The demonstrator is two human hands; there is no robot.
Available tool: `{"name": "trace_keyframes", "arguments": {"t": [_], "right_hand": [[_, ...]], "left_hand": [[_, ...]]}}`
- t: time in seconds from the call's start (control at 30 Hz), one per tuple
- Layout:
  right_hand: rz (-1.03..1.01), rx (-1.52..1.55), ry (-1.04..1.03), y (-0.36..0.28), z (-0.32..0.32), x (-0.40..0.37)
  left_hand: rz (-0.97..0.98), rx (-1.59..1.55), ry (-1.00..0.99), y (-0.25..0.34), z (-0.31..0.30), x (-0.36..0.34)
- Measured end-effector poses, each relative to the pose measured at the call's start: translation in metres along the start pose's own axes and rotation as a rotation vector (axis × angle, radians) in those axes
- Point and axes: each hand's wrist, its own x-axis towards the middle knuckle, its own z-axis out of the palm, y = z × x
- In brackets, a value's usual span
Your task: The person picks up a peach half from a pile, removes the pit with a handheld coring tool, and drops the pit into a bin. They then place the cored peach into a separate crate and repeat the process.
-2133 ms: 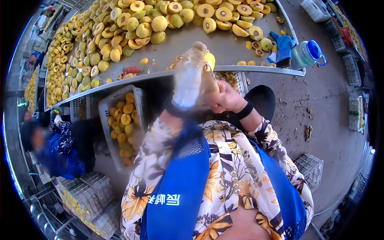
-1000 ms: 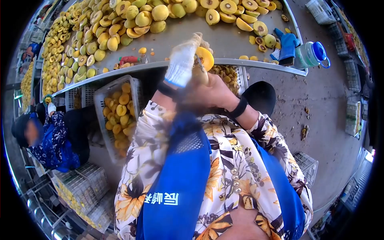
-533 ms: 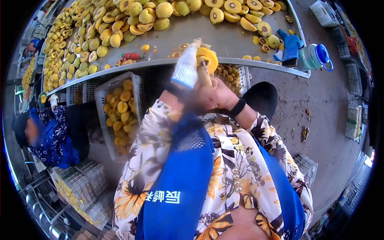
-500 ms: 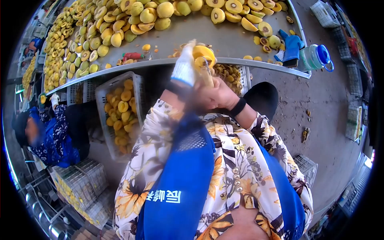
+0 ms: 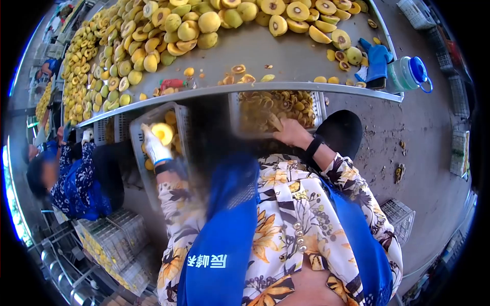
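- One yellow fruit half [image 5: 162, 133] sits at ten o'clock from my chest, above a crate [image 5: 184, 125]; my gloved left hand [image 5: 155, 147] has its fingers curled round its side.
- It should be light and fairly firm, slippery on the cut face, easily bruised; best gripped by the outer skin.
- Near twelve o'clock, my right hand [image 5: 295, 133] grips a pale handle [image 5: 276, 122]; its far end is blurred.
- Half a second ago both hands met at the tabletop [image 5: 255, 51] edge; now they're well apart.

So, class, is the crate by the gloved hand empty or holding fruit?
Not empty: yellow fruit pieces show inside the crate, beside the left hand.
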Motion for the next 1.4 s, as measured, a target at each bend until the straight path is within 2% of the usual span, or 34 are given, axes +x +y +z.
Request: {"name": "trace_keyframes", "arguments": {"t": [0.03, 0.07, 0.13, 0.2, 0.23, 0.27, 0.3, 0.4, 0.43, 0.47, 0.5, 0.53, 0.57, 0.6, 0.63, 0.67, 0.73, 0.77, 0.8, 0.83, 0.87, 0.9, 0.93, 1.0, 1.1, 1.2, 1.23, 1.33, 1.37, 1.4], "right_hand": [[0.008, 0.003, 0.009, 0.005, 0.001, -0.002], [0.005, 0.006, 0.039, 0.007, 0.002, -0.003], [-0.002, 0.010, 0.098, 0.011, 0.003, -0.005], [-0.048, -0.067, 0.183, 0.025, 0.011, -0.001], [-0.013, -0.126, 0.132, 0.019, 0.007, -0.001], [0.021, -0.186, 0.086, 0.009, 0.000, -0.002], [0.059, -0.245, 0.043, 0.003, -0.004, -0.004], [0.024, -0.044, 0.252, 0.019, 0.003, -0.016], [0.037, 0.035, 0.275, 0.013, -0.004, -0.024], [0.037, 0.089, 0.314, 0.006, -0.012, -0.032], [0.066, 0.061, 0.336, 0.011, -0.013, -0.037], [0.096, 0.034, 0.358, 0.016, -0.017, -0.043], [0.121, 0.003, 0.379, 0.019, -0.021, -0.050], [0.114, 0.061, 0.416, 0.019, -0.027, -0.056], [0.107, 0.112, 0.454, 0.009, -0.024, -0.062], [0.094, 0.171, 0.485, 0.009, -0.026, -0.066], [0.074, 0.400, 0.583, 0.008, -0.033, -0.056], [0.114, 0.488, 0.582, 0.000, -0.045, -0.051], [0.120, 0.610, 0.564, -0.011, -0.058, -0.045], [0.129, 0.730, 0.548, -0.022, -0.070, -0.039], [0.101, 0.885, 0.514, -0.025, -0.077, -0.027], [0.049, 1.049, 0.485, -0.025, -0.080, -0.018], [-0.001, 1.213, 0.451, -0.026, -0.081, -0.010], [-0.023, 1.252, 0.384, -0.030, -0.078, 0.004], [-0.123, 1.227, 0.236, -0.026, -0.070, 0.013], [-0.171, 1.432, 0.198, -0.028, -0.057, 0.011], [-0.114, 1.511, 0.232, -0.031, -0.055, 0.011], [0.047, 1.343, 0.646, -0.050, -0.033, 0.025], [-0.052, 1.208, 0.697, -0.041, -0.022, 0.030], [-0.081, 0.948, 0.767, -0.043, -0.017, 0.028]], "left_hand": [[0.148, 0.592, 0.040, 0.012, -0.008, -0.004], [0.271, 1.187, 0.172, 0.024, -0.016, -0.009], [0.645, 1.089, 0.181, 0.047, 0.020, -0.027], [0.683, 1.010, 0.020, 0.079, 0.087, -0.056], [0.740, 0.955, -0.162, 0.093, 0.127, -0.071], [0.863, 0.837, -0.241, 0.093, 0.170, -0.076], [1.132, 0.865, -0.282, 0.090, 0.210, -0.084], [1.258, 1.071, -0.519, 0.079, 0.324, -0.115], [1.175, 1.212, -0.626, 0.076, 0.353, -0.130], [1.152, 1.202, -0.672, 0.050, 0.389, -0.120], [1.118, 1.160, -0.799, 0.040, 0.406, -0.124], [1.222, 1.130, -0.665, 0.024, 0.421, -0.126], [1.160, 1.132, -0.622, 0.014, 0.437, -0.122], [1.091, 1.143, -0.579, 0.011, 0.443, -0.123], [1.112, 1.092, -0.594, 0.018, 0.433, -0.120], [1.075, 1.052, -0.688, 0.017, 0.437, -0.108], [0.432, 0.838, -0.867, 0.064, 0.387, -0.156], [0.783, 0.917, -0.830, 0.057, 0.375, -0.151], [1.344, 0.799, -0.729, 0.038, 0.361, -0.142], [1.101, 0.794, -0.856, 0.055, 0.327, -0.178], [1.257, 0.760, -0.881, 0.055, 0.300, -0.192], [1.376, 0.561, -0.971, 0.048, 0.283, -0.199], [1.781, 0.564, -0.900, 0.041, 0.268, -0.199], [1.836, 0.624, -1.005, 0.038, 0.243, -0.211], [1.687, 0.610, -1.062, 0.040, 0.224, -0.218], [0.915, 0.583, -0.804, 0.030, 0.214, -0.214], [0.671, 0.404, -0.897, 0.021, 0.213, -0.210], [-0.090, -0.143, -1.076, -0.015, 0.214, -0.209], [-0.131, -0.183, -0.945, -0.016, 0.216, -0.221], [-0.202, -0.270, -0.931, -0.008, 0.215, -0.225]]}}
